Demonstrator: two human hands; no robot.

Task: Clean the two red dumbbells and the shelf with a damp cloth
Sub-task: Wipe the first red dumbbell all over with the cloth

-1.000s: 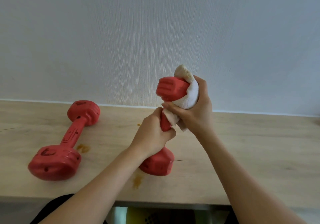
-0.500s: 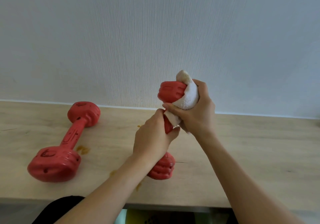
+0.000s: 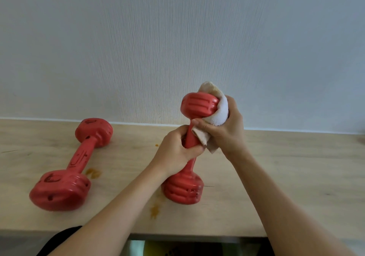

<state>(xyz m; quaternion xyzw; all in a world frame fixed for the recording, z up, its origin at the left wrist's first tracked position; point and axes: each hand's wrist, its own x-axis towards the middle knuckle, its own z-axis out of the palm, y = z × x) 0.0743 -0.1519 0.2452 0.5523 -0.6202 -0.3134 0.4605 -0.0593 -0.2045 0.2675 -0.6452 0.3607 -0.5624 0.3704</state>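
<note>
Two red dumbbells show on the pale wooden shelf [image 3: 276, 176]. One, the upright dumbbell [image 3: 189, 143], stands nearly vertical with its lower head on the boards near the front edge. The left hand [image 3: 175, 153] grips its handle, fingers and thumb curled fully round the shaft just below the upper head. The right hand [image 3: 227, 129] holds a white cloth [image 3: 219, 111] bunched against the right side of that upper head, fingers wrapped over the cloth and the forefinger reaching across under the head to the handle; a loose corner of cloth hangs beside the left thumb. The other dumbbell [image 3: 77, 162] lies flat on the shelf well to the left, untouched, bearing dark marks. Orange stains [image 3: 155, 210] spot the wood between the two.
</note>
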